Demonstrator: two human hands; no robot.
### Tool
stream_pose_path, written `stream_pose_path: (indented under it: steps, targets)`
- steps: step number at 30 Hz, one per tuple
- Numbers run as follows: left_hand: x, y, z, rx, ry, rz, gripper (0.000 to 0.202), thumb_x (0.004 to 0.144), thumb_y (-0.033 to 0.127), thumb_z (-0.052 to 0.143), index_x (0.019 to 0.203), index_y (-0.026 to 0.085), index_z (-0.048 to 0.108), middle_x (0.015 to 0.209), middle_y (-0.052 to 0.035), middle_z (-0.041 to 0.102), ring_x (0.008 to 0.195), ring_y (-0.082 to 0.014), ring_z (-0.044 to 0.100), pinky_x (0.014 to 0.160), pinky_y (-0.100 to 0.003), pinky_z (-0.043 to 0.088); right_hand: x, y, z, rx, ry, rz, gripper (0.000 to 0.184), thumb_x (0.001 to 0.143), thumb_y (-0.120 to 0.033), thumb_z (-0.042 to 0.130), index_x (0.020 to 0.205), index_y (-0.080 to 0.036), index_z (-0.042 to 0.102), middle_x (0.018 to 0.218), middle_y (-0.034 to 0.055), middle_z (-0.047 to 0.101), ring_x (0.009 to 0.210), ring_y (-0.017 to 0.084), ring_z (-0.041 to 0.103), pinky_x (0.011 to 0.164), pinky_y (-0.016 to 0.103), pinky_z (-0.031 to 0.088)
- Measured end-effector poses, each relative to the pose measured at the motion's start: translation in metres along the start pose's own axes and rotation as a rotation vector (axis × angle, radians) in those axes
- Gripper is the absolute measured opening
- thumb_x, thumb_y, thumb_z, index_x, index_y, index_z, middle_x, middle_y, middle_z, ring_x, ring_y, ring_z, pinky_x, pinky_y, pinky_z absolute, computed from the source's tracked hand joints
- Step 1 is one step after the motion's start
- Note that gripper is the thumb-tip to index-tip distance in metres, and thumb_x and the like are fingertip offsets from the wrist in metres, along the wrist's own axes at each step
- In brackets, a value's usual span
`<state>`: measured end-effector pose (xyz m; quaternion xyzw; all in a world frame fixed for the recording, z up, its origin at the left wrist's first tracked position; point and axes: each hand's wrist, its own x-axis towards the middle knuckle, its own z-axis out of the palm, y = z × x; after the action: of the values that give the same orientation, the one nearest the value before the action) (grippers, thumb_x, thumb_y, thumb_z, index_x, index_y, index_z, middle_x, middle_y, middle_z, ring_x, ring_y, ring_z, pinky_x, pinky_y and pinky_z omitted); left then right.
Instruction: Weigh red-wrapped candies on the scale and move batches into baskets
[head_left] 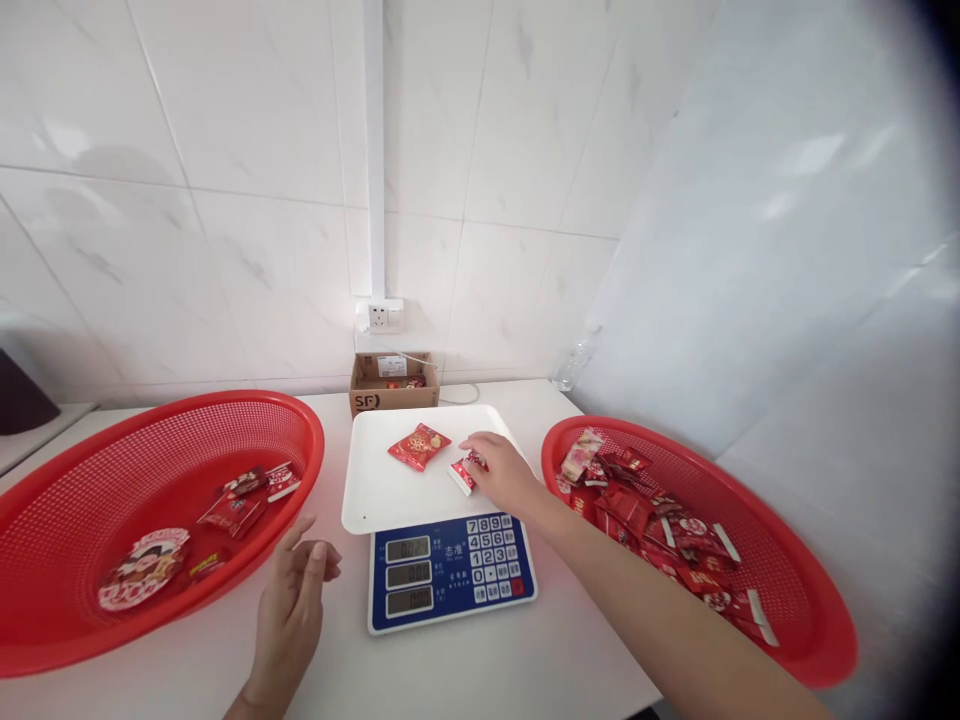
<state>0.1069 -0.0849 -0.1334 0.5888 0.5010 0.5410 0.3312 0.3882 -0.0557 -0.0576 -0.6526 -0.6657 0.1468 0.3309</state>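
A white scale tray (367,490) sits on a blue-panelled digital scale (454,575). A red snack packet (418,447) lies on the tray. My right hand (504,470) reaches over the tray from the right, its fingers closed on a small red-and-white snack packet (465,472); the fingers hide part of it. My left hand (296,585) is above the table between the scale and the left basket. Its fingers are loosely bent and apart, with nothing in them.
On the left, a red plastic basket (172,420) holds several packets and a round printed piece (146,570). Another red basket (814,600) on the right contains many packets. A cardboard box (394,398) stands behind the scale, below a wall socket (382,317).
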Motion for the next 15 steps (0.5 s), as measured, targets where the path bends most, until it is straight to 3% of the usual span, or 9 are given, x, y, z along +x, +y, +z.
stream_pose_path:
  steps: [4, 11, 15]
  targets:
    - [-0.002, -0.002, 0.002, -0.001, -0.001, 0.012, 0.05, 0.086, 0.052, 0.045, 0.123, 0.019, 0.045, 0.069, -0.0001, 0.061, 0.061, -0.0156, 0.059, 0.062, -0.031, 0.053, -0.008, 0.0, 0.004, -0.143, -0.034, -0.041, 0.018, 0.076, -0.012, 0.058, 0.089, -0.02, 0.067, 0.101, 0.009, 0.062, 0.104, 0.024, 0.052, 0.093, 0.041, 0.039]
    - [0.001, -0.004, 0.002, 0.004, -0.008, 0.013, 0.052, 0.084, 0.054, 0.046, 0.123, 0.019, 0.046, 0.069, -0.0001, 0.062, 0.06, -0.0159, 0.059, 0.062, -0.032, 0.053, 0.01, 0.008, 0.015, -0.185, -0.053, -0.139, 0.032, 0.08, -0.005, 0.049, 0.105, -0.02, 0.064, 0.119, 0.0072, 0.06, 0.112, 0.018, 0.052, 0.099, 0.034, 0.039]
    - [0.004, -0.006, 0.0, 0.038, -0.021, -0.004, 0.053, 0.083, 0.056, 0.046, 0.121, 0.019, 0.046, 0.069, 0.0, 0.062, 0.061, -0.0168, 0.061, 0.062, -0.032, 0.053, 0.009, 0.014, -0.001, -0.212, -0.05, -0.179, 0.037, 0.082, -0.008, 0.049, 0.116, -0.019, 0.061, 0.13, 0.0075, 0.056, 0.122, 0.017, 0.047, 0.106, 0.032, 0.032]
